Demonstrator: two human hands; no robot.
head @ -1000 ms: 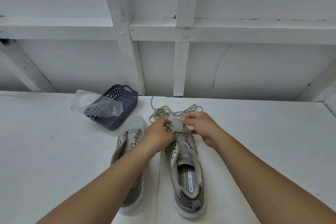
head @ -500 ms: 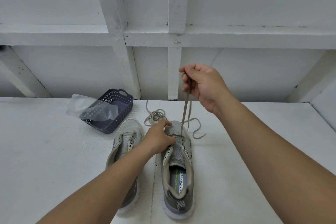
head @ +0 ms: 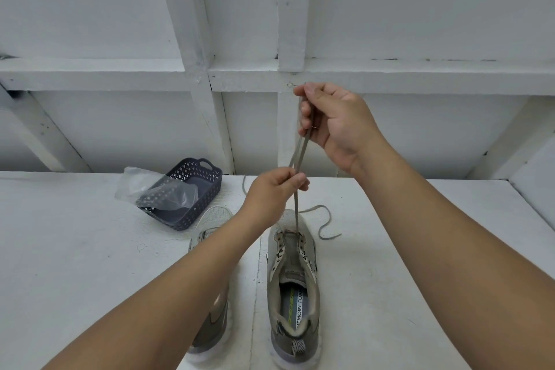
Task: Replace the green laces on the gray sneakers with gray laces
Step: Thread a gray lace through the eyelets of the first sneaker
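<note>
a gray lace (head: 297, 207) is pinched by the raised right hand (head: 336, 123) and the lower left hand (head: 273, 192), pulled taut from the right sneaker (head: 292, 279) on the table (head: 75, 249).

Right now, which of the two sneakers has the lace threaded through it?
The right-hand sneaker, insole label showing: the gray lace rises from its front eyelets. The other sneaker has none visible.

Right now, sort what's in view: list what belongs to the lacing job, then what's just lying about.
In the job: gray lace, right sneaker, left sneaker, left hand, right hand.
Lying about: dark basket, clear plastic bag.
</note>
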